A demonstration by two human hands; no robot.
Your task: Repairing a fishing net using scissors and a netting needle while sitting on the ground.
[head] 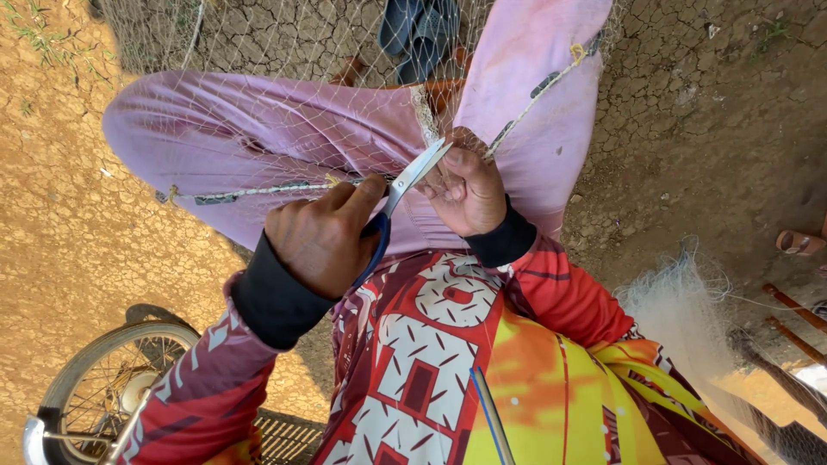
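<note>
Fingers [362, 194] of left hand [323, 237] gripping blue-handled scissors [412, 176], blades parted; right hand [469, 189] fingers pinching fishing net [284, 52] taut just beside blades, steadying mesh.

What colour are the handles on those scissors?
Blue, seen in the head view, on the scissors in the left hand.

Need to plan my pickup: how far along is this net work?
Done: hard to tell; a heap of netting lies beside the person. In hand: the left hand holds blue-handled scissors, blades open at mesh pinched by the right hand. Left: the net spreads over both knees.
</note>
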